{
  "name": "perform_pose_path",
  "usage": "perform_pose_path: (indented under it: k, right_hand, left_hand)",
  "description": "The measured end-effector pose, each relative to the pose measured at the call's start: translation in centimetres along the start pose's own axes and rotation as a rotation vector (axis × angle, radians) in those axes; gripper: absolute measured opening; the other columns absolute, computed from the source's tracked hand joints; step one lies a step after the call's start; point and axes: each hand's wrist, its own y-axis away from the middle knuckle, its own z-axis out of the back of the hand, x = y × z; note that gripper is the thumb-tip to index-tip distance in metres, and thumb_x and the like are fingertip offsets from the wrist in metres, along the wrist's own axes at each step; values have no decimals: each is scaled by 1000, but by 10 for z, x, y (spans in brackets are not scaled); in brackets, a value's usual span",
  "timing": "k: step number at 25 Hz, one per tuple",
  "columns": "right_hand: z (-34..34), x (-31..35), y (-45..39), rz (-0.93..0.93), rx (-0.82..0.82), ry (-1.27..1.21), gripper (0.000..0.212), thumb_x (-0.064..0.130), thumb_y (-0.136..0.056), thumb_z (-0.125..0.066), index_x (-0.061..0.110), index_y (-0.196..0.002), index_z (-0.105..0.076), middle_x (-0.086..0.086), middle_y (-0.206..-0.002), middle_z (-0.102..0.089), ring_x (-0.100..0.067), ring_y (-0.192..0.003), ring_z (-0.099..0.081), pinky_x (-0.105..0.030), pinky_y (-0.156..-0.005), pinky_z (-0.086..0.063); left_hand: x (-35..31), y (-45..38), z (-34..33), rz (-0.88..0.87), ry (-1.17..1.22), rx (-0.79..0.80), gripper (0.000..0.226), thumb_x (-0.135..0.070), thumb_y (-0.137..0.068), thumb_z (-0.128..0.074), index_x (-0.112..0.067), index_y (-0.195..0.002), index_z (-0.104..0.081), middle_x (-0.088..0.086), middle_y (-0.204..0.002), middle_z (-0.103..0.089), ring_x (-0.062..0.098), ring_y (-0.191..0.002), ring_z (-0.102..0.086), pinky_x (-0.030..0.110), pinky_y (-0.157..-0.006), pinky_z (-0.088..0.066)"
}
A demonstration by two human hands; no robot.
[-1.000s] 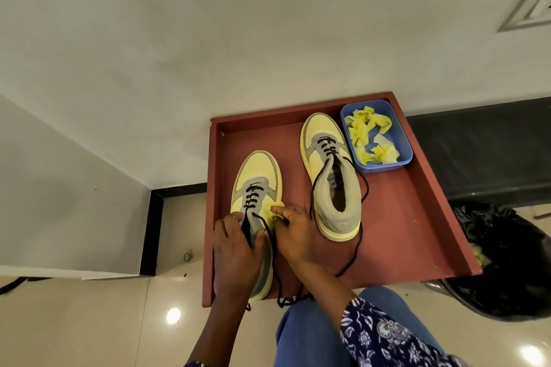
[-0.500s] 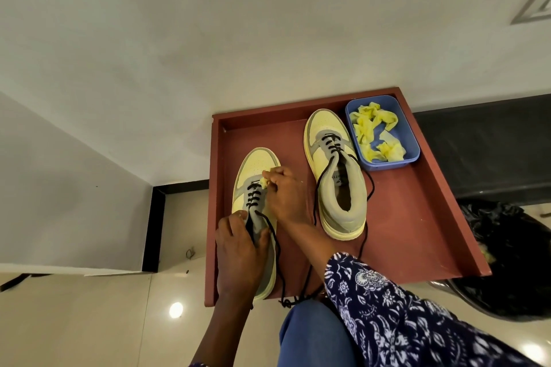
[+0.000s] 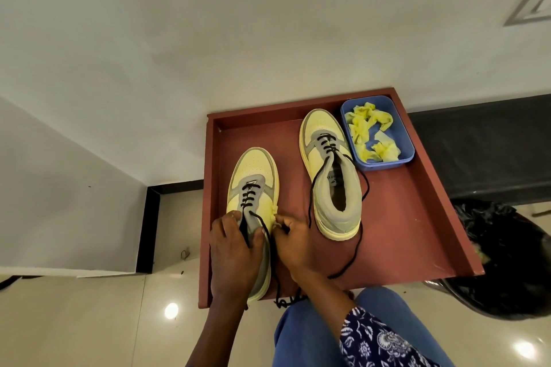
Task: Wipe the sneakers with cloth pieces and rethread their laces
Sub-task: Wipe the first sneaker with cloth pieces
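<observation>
- My left hand [image 3: 235, 259] lies over the collar and heel of the near sneaker [image 3: 252, 187], fingers curled round it, thumb on the grey tongue side, holding it flat on the tray.
- My right hand [image 3: 293, 247] is against that shoe's right flank, fingertips pinching a small crumpled yellow cloth piece [image 3: 273, 214] pressed to the side panel.
- The near sneaker has a pale yellow perforated toe cap, a grey suede-looking band round the eyelets and a thick, pale rubbery sole. Its toe points away from me.
- Its black lace [image 3: 250, 196] is a thin round cord, crossed through the lower eyelets; the loose ends run down between my hands and trail in a tangle over the tray's near edge.
- The second sneaker [image 3: 331, 175] stands apart to the right and further back, same yellow and grey, with its soft grey collar gaping open and a printed label showing on the insole.
- Its own black lace [image 3: 310, 211] is threaded only near the toe; the free ends loop down both sides onto the tray.
- The tray [image 3: 417, 217] is a square, matt reddish-brown board with a low raised rim.
- In its far right corner, just beside the second shoe, sits a blue plastic tub [image 3: 408, 155] with rounded corners, holding more wrinkled yellow cloth scraps [image 3: 369, 134].
- To the right of the tray is a bin lined with a glossy, crinkled black bag [image 3: 507, 262].
- The floor [image 3: 89, 322] below is polished cream tile with bright light spots on it.
</observation>
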Motion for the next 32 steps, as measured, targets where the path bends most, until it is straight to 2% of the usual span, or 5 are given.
perform_pose_path:
  k: [5,10,16,22,32]
  right_hand:
    - [0,10,-14,-146,-22,-160,29,7,-89,-53,8,-116,-64,-4,-111,-67,-11,-93,-59,-24,-82,-47]
    - [-2,31,-49,-175,-110,-130,23,-1,-78,-54,7,-93,-69,-10,-88,-69,-30,-83,-65,-47,-81,-54]
    - [5,58,-81,-89,-133,24,35,-5,-82,-46,7,-107,-68,-16,-107,-69,-24,-86,-61,-30,-78,-48]
    - [6,72,-86,-16,8,149,51,-6,-83,-41,11,-129,-53,-10,-133,-55,-28,-123,-50,-35,-104,-41]
    - [-17,7,-32,-48,-20,40,55,12,-71,-38,22,-122,-60,-4,-116,-64,-25,-106,-60,-41,-93,-51]
  left_hand:
    - [0,1,-1,-12,-23,-4,44,-28,-85,-62,-6,-120,-48,12,-121,-51,24,-109,-50,22,-80,-35]
    - [-2,1,1,-14,-41,3,42,-29,-86,-61,-8,-120,-49,11,-123,-51,23,-110,-49,21,-81,-34]
    - [-3,1,1,-22,-23,-1,40,-26,-84,-64,-8,-118,-52,11,-121,-52,23,-108,-50,22,-79,-33]
    - [-1,1,3,-15,2,6,40,-27,-84,-64,-9,-118,-52,10,-123,-52,23,-110,-49,22,-80,-33]
    - [1,1,1,13,31,3,44,-29,-84,-63,-12,-123,-49,7,-126,-51,22,-112,-49,21,-79,-33]
